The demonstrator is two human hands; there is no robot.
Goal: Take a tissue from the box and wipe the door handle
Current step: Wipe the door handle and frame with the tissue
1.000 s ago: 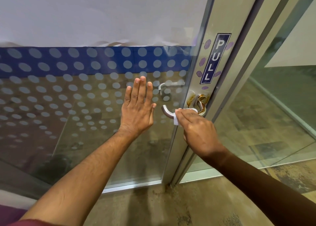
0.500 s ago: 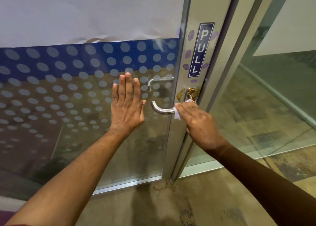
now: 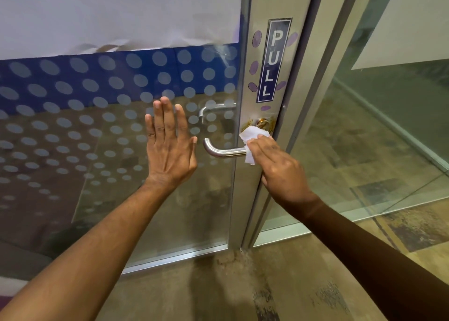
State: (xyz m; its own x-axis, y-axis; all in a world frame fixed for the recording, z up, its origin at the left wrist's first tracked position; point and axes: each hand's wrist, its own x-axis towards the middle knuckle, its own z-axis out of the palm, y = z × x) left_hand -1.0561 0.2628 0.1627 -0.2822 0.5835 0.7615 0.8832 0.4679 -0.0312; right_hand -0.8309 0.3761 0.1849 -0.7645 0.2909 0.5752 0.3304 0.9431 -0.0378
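A curved steel door handle (image 3: 220, 150) sticks out to the left from the door's metal frame. My right hand (image 3: 279, 170) presses a white tissue (image 3: 252, 138) against the handle's inner end, next to the rusty lock rosette (image 3: 262, 124). The tissue covers that end of the handle. My left hand (image 3: 170, 148) lies flat on the glass door (image 3: 109, 175), fingers spread, just left of the handle's bend. No tissue box is in view.
A blue PULL sign (image 3: 273, 61) runs down the metal frame (image 3: 252, 199). The glass carries frosted dots, with a second handle (image 3: 213, 109) on its far side. A glass panel (image 3: 376, 150) stands to the right. Worn floor (image 3: 243, 284) lies below.
My right hand has slid the tissue along the handle toward the frame, so more bare handle shows. My left hand stays flat on the glass. The view has shifted slightly.
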